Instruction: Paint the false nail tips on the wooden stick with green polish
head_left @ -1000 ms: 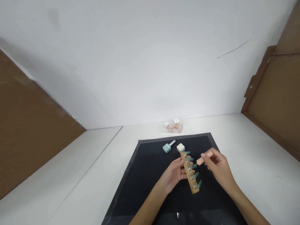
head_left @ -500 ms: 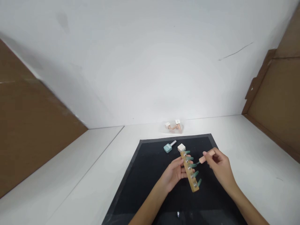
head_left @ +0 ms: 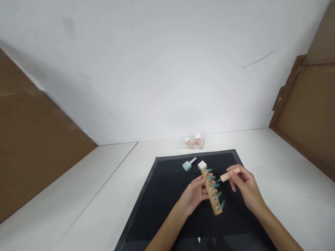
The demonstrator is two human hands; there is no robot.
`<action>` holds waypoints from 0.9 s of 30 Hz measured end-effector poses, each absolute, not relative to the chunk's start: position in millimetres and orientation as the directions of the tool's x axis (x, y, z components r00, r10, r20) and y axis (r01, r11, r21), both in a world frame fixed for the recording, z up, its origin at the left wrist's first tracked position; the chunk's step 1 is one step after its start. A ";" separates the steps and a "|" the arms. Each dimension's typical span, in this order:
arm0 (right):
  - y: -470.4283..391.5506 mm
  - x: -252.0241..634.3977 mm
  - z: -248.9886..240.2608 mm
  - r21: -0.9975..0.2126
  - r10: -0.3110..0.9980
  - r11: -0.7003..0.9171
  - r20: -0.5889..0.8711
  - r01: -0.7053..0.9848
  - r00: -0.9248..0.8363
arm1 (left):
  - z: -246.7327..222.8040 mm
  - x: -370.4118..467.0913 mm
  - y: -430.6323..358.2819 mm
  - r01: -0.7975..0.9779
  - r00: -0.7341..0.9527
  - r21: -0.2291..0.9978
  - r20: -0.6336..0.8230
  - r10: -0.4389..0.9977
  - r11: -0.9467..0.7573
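Note:
A wooden nail display stand [head_left: 213,197] with several green false nails [head_left: 215,186] along it is gripped by my left hand [head_left: 194,194], tilted above the black mat. My right hand [head_left: 245,185] pinches the pale peach handle of a nail polish brush [head_left: 230,174]. Its dark tip points left, at the false nails in the upper half of the stand; whether it touches one I cannot tell. Just behind the stand's top end is a white square bottle [head_left: 202,165], partly hidden. A teal bottle with a silver cap [head_left: 187,165] lies on its side to the left.
The black mat [head_left: 162,188] covers the middle of the white table [head_left: 110,184]. Behind it, a clear tray [head_left: 192,147] holds white and peach bottles. Brown cardboard walls stand at left [head_left: 39,139] and right [head_left: 309,104], with a white wall at the back.
My right hand has shifted the brush slightly left and turned it, so its tip sits a little higher along the row of false nails. My left hand and the stand are nearly still.

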State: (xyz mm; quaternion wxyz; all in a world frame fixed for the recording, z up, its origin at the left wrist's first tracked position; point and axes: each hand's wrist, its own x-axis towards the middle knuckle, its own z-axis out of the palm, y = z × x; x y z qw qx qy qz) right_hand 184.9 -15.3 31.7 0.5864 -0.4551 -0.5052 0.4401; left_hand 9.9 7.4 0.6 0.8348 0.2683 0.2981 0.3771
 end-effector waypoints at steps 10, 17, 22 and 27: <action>-17.0 181.3 38.4 -0.982 0.985 0.171 0.173 0.081 0.018 | -1.6 9.9 8.1 -0.483 0.549 0.666 -0.275 0.789 0.569; -16.1 182.6 34.7 -0.962 0.976 0.193 0.209 0.194 0.065 | -3.4 7.8 9.1 -0.482 0.557 0.664 -0.271 0.785 0.572; -15.3 182.9 32.3 -0.957 0.972 0.208 0.226 0.200 0.069 | -2.7 7.8 8.9 -0.492 0.544 0.657 -0.280 0.791 0.571; -14.5 183.3 31.2 -0.956 0.967 0.220 0.240 0.193 0.085 | -4.6 6.3 9.8 -0.486 0.572 0.658 -0.259 0.779 0.576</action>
